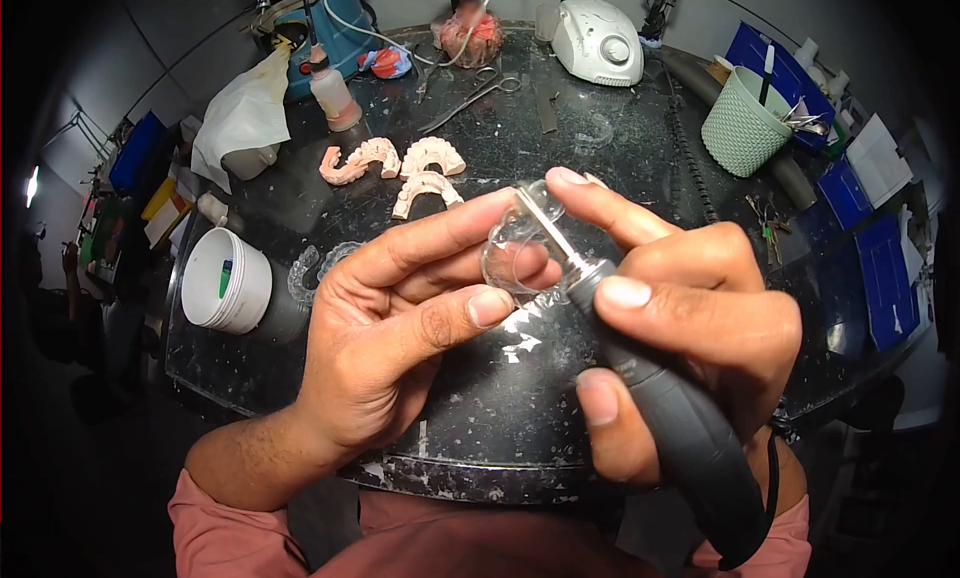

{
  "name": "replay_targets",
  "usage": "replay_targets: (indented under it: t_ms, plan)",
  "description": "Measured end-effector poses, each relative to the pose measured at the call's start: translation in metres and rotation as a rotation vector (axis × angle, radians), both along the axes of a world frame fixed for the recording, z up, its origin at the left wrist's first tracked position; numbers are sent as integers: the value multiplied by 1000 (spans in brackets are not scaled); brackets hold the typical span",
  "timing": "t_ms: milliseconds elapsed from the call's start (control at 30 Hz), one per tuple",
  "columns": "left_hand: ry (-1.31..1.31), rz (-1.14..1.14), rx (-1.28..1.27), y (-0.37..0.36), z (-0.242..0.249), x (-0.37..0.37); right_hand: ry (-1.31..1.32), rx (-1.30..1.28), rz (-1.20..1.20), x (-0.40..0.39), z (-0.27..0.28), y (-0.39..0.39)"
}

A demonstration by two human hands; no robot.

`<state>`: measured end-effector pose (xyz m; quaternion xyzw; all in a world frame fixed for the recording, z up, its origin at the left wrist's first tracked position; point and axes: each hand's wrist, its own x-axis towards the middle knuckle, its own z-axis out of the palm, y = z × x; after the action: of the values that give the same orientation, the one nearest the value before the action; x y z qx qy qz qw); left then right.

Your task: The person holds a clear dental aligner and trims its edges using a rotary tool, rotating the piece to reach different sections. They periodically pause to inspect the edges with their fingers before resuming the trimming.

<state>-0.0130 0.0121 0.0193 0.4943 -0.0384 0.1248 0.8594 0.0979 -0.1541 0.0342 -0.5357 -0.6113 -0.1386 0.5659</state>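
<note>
My left hand (pixel 385 323) pinches a clear plastic dental aligner (pixel 497 261) between thumb and fingers, above the black table (pixel 480 408). Wrapped in my right hand (pixel 705 303) is a black rotary handpiece (pixel 690 428), its nose tilted up and to the left. A thin metal bur (pixel 548 228) sticks out of that nose and overlaps the aligner in this view. The right index fingertip is right at the aligner's upper edge. White shavings (pixel 522 343) lie on the table below. More clear aligners (pixel 303 274) rest beyond my left hand.
Pink dental models (pixel 432 156) stand mid-table. At the left are a white tub (pixel 250 283) and a plastic bag (pixel 240 128). Behind sit a dropper bottle (pixel 335 98), forceps (pixel 470 103) and a white control unit (pixel 597 43). A green basket (pixel 742 128) of tools stands right.
</note>
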Motion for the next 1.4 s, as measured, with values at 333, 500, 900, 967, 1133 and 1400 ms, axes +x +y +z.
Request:
replay_targets:
  t_ms: [333, 500, 900, 967, 1133, 1400]
  plan:
    - [54, 118, 178, -3, 9, -2, 263, 96, 19, -11, 0, 3]
    - [29, 159, 245, -3, 11, -1, 278, 56, 18, -12, 5, -1]
    - [-212, 432, 664, 10, 5, 0, 317, -217, 175, -12, 17, -15]
    - [-322, 476, 873, 14, 4, -1, 412, -140, 160, -18, 13, -10]
    - [-405, 527, 996, 18, 4, 1, 337, -173, 165, -14, 14, -13]
    - [-443, 569, 1083, 17, 8, -1, 501, -31, 189, -21, 10, -6]
